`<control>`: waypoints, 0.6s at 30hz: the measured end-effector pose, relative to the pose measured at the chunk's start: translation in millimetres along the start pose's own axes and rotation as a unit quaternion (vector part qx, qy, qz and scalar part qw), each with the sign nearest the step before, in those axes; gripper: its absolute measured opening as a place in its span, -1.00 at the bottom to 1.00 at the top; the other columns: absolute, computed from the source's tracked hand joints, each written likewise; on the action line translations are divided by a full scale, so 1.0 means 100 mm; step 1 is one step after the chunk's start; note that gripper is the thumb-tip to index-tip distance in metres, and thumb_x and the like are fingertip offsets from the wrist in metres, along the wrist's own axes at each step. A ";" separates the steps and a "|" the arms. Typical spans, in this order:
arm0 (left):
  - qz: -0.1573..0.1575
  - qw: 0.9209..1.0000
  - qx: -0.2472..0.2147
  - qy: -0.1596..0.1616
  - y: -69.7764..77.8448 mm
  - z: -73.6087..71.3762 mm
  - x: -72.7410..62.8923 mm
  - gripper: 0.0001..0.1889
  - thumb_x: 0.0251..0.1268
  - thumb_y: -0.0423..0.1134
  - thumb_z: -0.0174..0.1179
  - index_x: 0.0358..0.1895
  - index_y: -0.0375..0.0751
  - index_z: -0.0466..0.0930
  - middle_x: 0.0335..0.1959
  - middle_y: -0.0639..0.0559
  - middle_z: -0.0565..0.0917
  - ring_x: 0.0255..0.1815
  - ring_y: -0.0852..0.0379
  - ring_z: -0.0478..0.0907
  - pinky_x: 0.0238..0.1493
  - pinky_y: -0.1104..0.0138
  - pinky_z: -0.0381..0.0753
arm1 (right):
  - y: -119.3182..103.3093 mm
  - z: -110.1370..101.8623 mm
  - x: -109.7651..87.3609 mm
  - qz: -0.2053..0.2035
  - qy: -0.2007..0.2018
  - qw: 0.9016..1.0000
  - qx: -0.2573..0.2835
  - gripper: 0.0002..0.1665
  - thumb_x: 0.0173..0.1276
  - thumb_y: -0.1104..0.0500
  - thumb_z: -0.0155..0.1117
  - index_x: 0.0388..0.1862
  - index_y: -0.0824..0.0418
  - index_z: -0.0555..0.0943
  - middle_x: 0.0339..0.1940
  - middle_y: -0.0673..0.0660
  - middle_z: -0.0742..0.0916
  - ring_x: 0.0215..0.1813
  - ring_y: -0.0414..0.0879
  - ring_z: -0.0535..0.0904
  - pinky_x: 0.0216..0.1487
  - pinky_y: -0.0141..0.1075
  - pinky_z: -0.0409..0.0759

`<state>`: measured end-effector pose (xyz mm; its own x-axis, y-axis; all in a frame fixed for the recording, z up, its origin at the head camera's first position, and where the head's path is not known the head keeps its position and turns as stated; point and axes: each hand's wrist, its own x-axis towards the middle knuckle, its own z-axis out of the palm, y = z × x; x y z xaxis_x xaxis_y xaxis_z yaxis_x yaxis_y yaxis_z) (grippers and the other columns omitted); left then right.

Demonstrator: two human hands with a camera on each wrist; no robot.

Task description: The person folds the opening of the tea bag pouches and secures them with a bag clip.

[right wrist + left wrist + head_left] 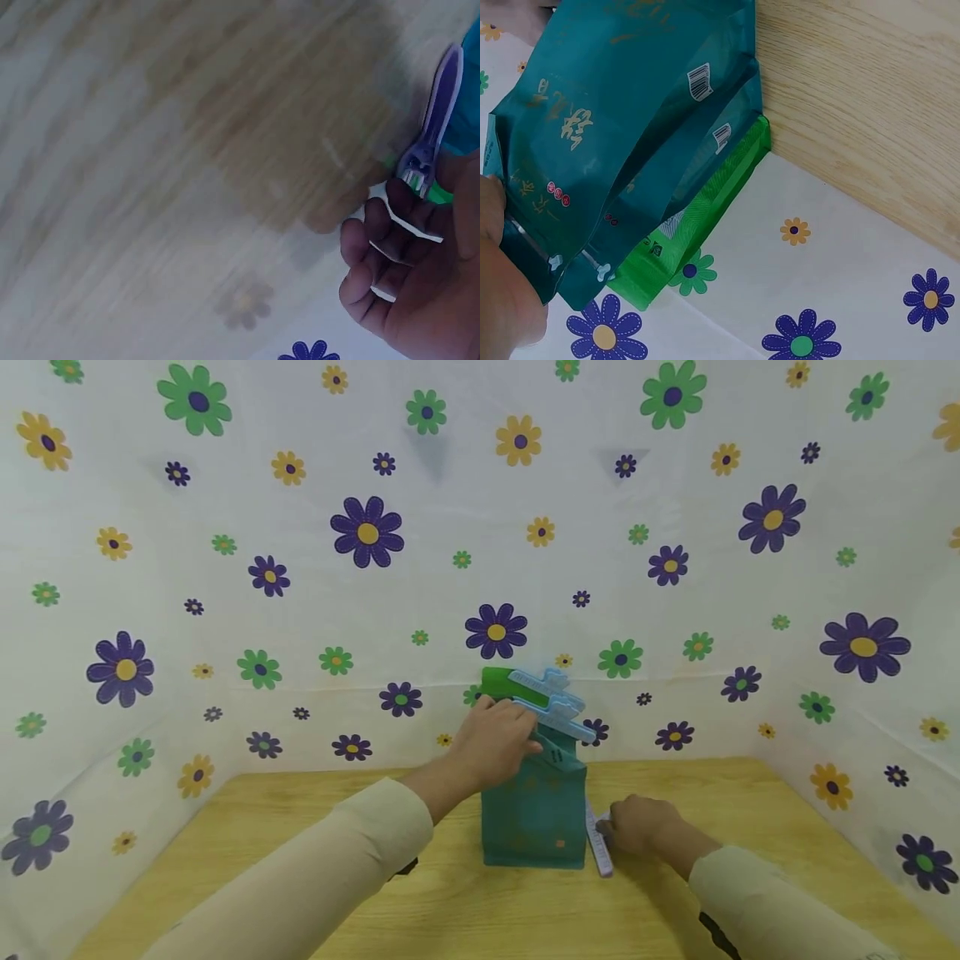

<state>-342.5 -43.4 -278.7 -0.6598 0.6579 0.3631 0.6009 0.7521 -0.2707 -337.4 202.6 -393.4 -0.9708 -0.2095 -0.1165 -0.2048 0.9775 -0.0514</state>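
A teal pouch bag (532, 818) with gold print stands upright on the table. My left hand (495, 739) grips its top edge, its fingers over the fold. Directly behind it stand a second teal bag (694, 169) and a green bag (497, 680). Light blue sealing clips (558, 720) lie across the tops of the bags behind. Low at the front bag's right side, my right hand (641, 825) holds a purple sealing clip (597, 847) between thumb and forefinger. The clip's long arm (444, 94) points away from the fingers; its held end is partly hidden.
The bags stand on a wood-grain table (315, 852). A white sheet (420, 593) printed with flowers hangs behind the table and along both sides. A dark band (716, 935) shows under the right sleeve.
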 end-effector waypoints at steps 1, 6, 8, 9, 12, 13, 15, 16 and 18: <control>0.000 1.000 0.000 -0.001 0.00 0.00 0.00 -0.69 0.50 0.07 0.07 -0.05 -0.07 0.59 -0.15 0.11 0.68 -0.08 0.12 0.56 -0.02 0.23 0.40 | -0.01 0.02 0.00 0.007 -0.007 1.000 0.003 -0.59 0.51 -0.02 0.09 -0.11 0.32 0.62 -0.31 0.16 0.70 -0.29 0.01 0.61 -0.12 0.01 0.64; -0.004 1.000 0.000 -0.004 0.00 -0.01 0.02 -0.70 0.50 0.08 0.08 -0.07 -0.06 0.58 -0.18 0.12 0.67 -0.11 0.12 0.55 -0.01 0.22 0.39 | -0.06 0.00 0.03 0.028 -0.038 0.999 0.024 -0.61 0.53 0.01 0.10 -0.17 0.33 0.65 -0.38 0.13 0.64 -0.33 -0.02 0.52 -0.16 -0.06 0.57; -0.006 1.000 -0.001 -0.008 0.00 -0.01 0.02 -0.70 0.50 0.08 0.07 -0.07 -0.06 0.58 -0.18 0.12 0.67 -0.10 0.12 0.54 -0.01 0.22 0.39 | -0.08 -0.05 0.04 0.031 -0.059 0.997 0.034 -0.60 0.53 0.02 0.12 -0.09 0.36 0.65 -0.30 0.15 0.68 -0.28 -0.01 0.53 -0.07 -0.03 0.59; -0.005 1.000 -0.001 -0.007 0.00 -0.01 0.02 -0.70 0.50 0.08 0.07 -0.08 -0.06 0.58 -0.19 0.12 0.67 -0.11 0.12 0.54 -0.02 0.22 0.39 | -0.08 -0.07 0.04 0.035 -0.069 0.996 0.040 -0.59 0.52 0.02 0.14 -0.05 0.37 0.65 -0.24 0.17 0.70 -0.24 0.00 0.54 0.01 0.00 0.59; -0.002 1.000 -0.006 -0.005 0.00 0.00 0.02 -0.71 0.50 0.08 0.08 -0.10 -0.06 0.59 -0.21 0.12 0.67 -0.14 0.12 0.54 -0.05 0.24 0.39 | -0.11 -0.13 0.06 0.042 -0.095 0.993 0.053 -0.60 0.51 0.05 0.18 0.00 0.39 0.65 -0.20 0.19 0.71 -0.20 0.02 0.56 0.08 0.02 0.57; -0.002 1.000 -0.007 -0.006 0.00 0.00 0.02 -0.71 0.50 0.07 0.09 -0.10 -0.07 0.59 -0.21 0.12 0.67 -0.14 0.12 0.54 -0.05 0.24 0.39 | -0.11 -0.15 0.07 0.045 -0.100 0.993 0.052 -0.61 0.50 0.05 0.19 -0.02 0.38 0.65 -0.23 0.18 0.70 -0.21 0.02 0.56 0.05 0.00 0.57; -0.002 1.000 -0.009 -0.004 0.00 0.00 0.03 -0.70 0.49 0.07 0.09 -0.09 -0.07 0.59 -0.21 0.11 0.67 -0.14 0.12 0.54 -0.05 0.23 0.39 | -0.12 -0.18 0.09 0.053 -0.104 0.992 0.050 -0.63 0.48 0.06 0.22 -0.03 0.37 0.66 -0.26 0.16 0.68 -0.22 0.02 0.56 0.03 -0.02 0.57; -0.004 1.000 -0.011 -0.005 0.01 0.01 0.03 -0.70 0.49 0.07 0.08 -0.07 -0.07 0.60 -0.19 0.11 0.68 -0.12 0.12 0.55 -0.03 0.23 0.40 | -0.13 -0.19 0.09 0.057 -0.107 0.991 0.049 -0.65 0.47 0.07 0.23 -0.03 0.36 0.66 -0.29 0.15 0.67 -0.24 0.02 0.55 0.00 -0.03 0.57; -0.009 1.000 -0.012 -0.009 0.02 0.03 0.01 -0.68 0.50 0.08 0.07 -0.04 -0.08 0.60 -0.17 0.10 0.68 -0.10 0.11 0.55 -0.01 0.22 0.40 | -0.15 -0.18 0.11 0.063 -0.108 0.991 0.042 -0.67 0.45 0.08 0.26 -0.03 0.34 0.66 -0.27 0.15 0.69 -0.24 0.02 0.55 0.03 -0.01 0.60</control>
<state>-343.5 -40.7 -281.1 -0.6779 0.6456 0.3518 0.6001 0.7623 -0.2426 -347.3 186.1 -376.1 -0.9368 -0.0963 -0.3363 -0.0644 0.9924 -0.1046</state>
